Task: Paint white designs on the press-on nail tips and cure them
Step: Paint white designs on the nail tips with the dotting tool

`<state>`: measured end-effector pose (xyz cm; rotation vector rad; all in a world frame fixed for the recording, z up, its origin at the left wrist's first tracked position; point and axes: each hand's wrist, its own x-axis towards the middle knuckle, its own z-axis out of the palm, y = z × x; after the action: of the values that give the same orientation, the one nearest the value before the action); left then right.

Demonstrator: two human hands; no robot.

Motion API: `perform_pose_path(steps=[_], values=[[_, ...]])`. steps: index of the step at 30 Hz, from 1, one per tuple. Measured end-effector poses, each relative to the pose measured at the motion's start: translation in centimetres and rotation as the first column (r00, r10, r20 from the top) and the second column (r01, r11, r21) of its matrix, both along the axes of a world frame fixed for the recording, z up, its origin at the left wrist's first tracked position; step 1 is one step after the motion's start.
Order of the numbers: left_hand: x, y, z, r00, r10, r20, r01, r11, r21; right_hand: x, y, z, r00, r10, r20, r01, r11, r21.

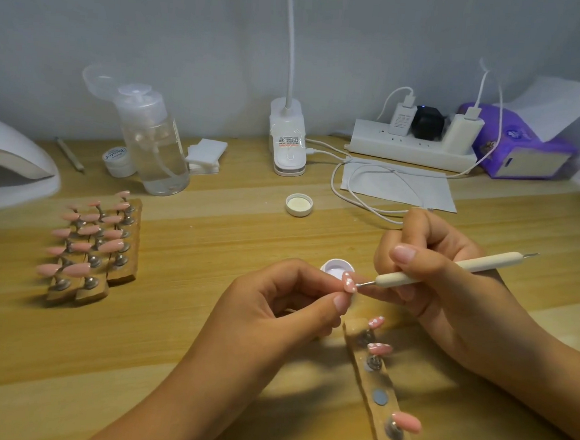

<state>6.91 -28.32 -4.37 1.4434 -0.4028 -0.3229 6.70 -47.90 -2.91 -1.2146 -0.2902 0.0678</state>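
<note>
My left hand [275, 308] pinches a pink nail tip [349, 281] with white dots on it, held above the table. My right hand [435, 281] grips a cream dotting pen [450, 269], whose metal point touches that tip. Just behind them sits a small open pot of white gel [336, 267]. A wooden holder strip [377, 397] lies below my hands with several pink tips on metal stands; the nearest two tips [376, 322] carry white marks. Three more strips of plain pink tips [91, 243] stand at the left.
The white curing lamp [7, 162] is at the far left edge. Behind stand a clear pump bottle [153, 141], a small jar [117, 161], cotton pads [205, 153], a clip lamp base [289, 140], a power strip [414, 146] with cables, a tissue pack [520, 146] and a loose pot lid [299, 204].
</note>
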Motion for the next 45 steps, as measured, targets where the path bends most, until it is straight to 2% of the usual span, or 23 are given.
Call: perform_pose_path(steps=[3, 5, 9, 15, 20, 29, 35, 38, 42, 45], values=[[0.0, 0.0, 0.1, 1.000, 0.006, -0.003, -0.006, 1.000, -0.013, 0.2, -0.1, -0.2, 0.999, -0.033, 0.030, 0.033, 0.999, 0.018], [0.1, 0.0, 0.3, 0.999, 0.036, -0.013, -0.037, 0.998, -0.058, 0.5, -0.4, -0.3, 0.989, -0.139, 0.052, 0.139, 0.990, 0.004], [0.4, 0.0, 0.2, 0.992, 0.114, -0.045, -0.119, 0.987, -0.112, 1.3, -1.0, -0.5, 0.939, -0.319, 0.128, 0.339, 0.921, -0.191], [0.5, 0.1, 0.2, 0.988, 0.139, -0.066, -0.146, 0.982, -0.121, 0.8, -0.2, -0.5, 0.914, -0.289, 0.285, 0.388, 0.827, -0.406], [0.5, 0.0, 0.2, 0.987, 0.150, -0.066, -0.157, 0.980, -0.120, 0.5, 0.4, -0.7, 0.894, -0.181, 0.410, 0.406, 0.716, -0.568], [0.5, 0.0, 0.3, 0.987, 0.143, -0.074, -0.152, 0.980, -0.131, 0.9, 0.1, -1.4, 0.876, -0.062, 0.479, 0.410, 0.618, -0.671], [0.5, 0.0, 0.2, 0.988, 0.142, -0.068, -0.150, 0.980, -0.128, 0.8, 0.2, -1.3, 0.885, -0.069, 0.460, 0.394, 0.635, -0.664], [0.5, 0.1, 0.3, 0.988, 0.141, -0.065, -0.148, 0.982, -0.120, 0.7, 0.3, -1.1, 0.893, -0.100, 0.439, 0.383, 0.679, -0.626], [0.5, 0.0, 0.3, 0.988, 0.143, -0.064, -0.150, 0.981, -0.125, 0.5, 0.2, -0.6, 0.906, -0.206, 0.371, 0.363, 0.828, -0.428], [0.4, 0.0, 0.5, 0.988, 0.137, -0.069, -0.145, 0.980, -0.139, 0.4, -0.3, -0.5, 0.912, -0.259, 0.319, 0.358, 0.883, -0.304]])
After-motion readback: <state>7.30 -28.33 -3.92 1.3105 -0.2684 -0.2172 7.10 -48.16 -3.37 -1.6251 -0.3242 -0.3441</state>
